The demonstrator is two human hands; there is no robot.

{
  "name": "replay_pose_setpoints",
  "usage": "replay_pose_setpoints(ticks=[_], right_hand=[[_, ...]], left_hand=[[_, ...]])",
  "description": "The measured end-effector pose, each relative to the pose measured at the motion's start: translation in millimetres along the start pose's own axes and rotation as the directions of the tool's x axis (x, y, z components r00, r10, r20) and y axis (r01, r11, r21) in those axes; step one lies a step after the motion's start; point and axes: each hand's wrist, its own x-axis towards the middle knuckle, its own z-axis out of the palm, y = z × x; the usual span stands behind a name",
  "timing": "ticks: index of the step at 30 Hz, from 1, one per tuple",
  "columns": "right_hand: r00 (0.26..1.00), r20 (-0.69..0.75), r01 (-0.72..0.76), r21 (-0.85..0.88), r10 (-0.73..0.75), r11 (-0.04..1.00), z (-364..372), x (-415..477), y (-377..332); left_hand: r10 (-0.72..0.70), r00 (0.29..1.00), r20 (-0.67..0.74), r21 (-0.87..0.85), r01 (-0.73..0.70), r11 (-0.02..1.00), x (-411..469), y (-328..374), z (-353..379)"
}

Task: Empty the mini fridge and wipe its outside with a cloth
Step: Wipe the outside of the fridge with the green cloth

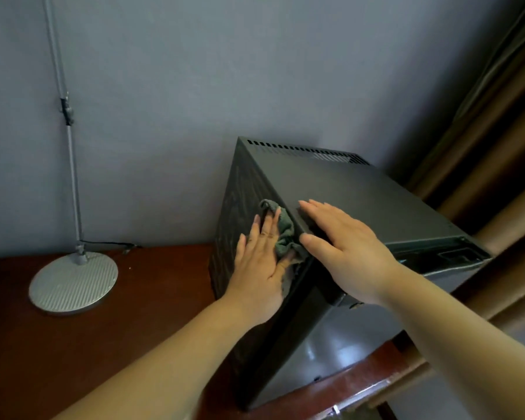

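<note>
The fridge [361, 201] is set on the table [152, 286]. A soft, limp cloth [282, 234] is pressed to its left side under the straight fingers of the left hand [261, 268]. Its top is steadied by the flat, empty right hand [343, 244]. The casing looks rigid and smooth.

Dim, soft light fills the room, turning the wall [164, 86] a flat blue-grey. The right is the brighter side, where the curtain [497, 131] shows a warm tan. Pale glare streaks the glossy front of the mini fridge [361, 192] and the near edge of the table [103, 344]; the fridge's left side lies in deep shade. A soft shadow sits under the right hand [343, 247] on the fridge top. The wide lens bows the lamp [73, 281] pole and the curtain folds toward the frame edges. Detail is soft throughout, and the forearms at the bottom are blurred.
</note>
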Motion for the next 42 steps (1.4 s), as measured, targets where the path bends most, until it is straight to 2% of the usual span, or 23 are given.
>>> replay_pose_setpoints(ticks=[8, 13, 20, 26, 34, 39, 42], right_hand=[[0.998, -0.039, 0.042, 0.047, -0.040, 0.998, 1.6, -0.2, 5.1], [0.998, -0.003, 0.063, 0.025, -0.063, 0.998, 1.4, 0.1, 6.2], [0.999, -0.029, -0.019, 0.064, 0.021, 0.998, -13.1, 41.0, 2.3], [0.985, 0.146, -0.092, -0.004, 0.092, 0.996, -11.1, 102.1, -4.9], [0.961, 0.206, -0.171, -0.073, 0.182, 0.983, -0.1, 148.4, -6.3], [0.956, 0.207, -0.193, -0.097, 0.210, 0.976, -0.2, 149.1, -7.7], [0.954, 0.205, -0.202, -0.093, 0.217, 0.975, 0.0, 148.1, -9.7]], left_hand=[[-0.090, 0.996, 0.013, -0.027, 0.090, 0.996, -8.0, 14.8, -3.7], [-0.038, 0.999, -0.008, -0.047, 0.038, 0.998, -1.6, 5.1, 0.8], [-0.067, 0.997, 0.023, -0.189, 0.070, 0.979, 33.5, -15.6, -11.1], [-0.004, 0.996, 0.089, -0.148, 0.017, 0.989, 82.0, -47.9, -32.6], [0.028, 0.997, 0.075, -0.083, -0.022, 0.996, 149.9, -107.3, -43.1], [0.006, 0.997, 0.074, -0.132, 0.004, 0.991, 182.5, -126.7, -53.6], [0.060, 0.995, 0.076, -0.063, -0.056, 0.996, 192.7, -128.5, -63.6]])
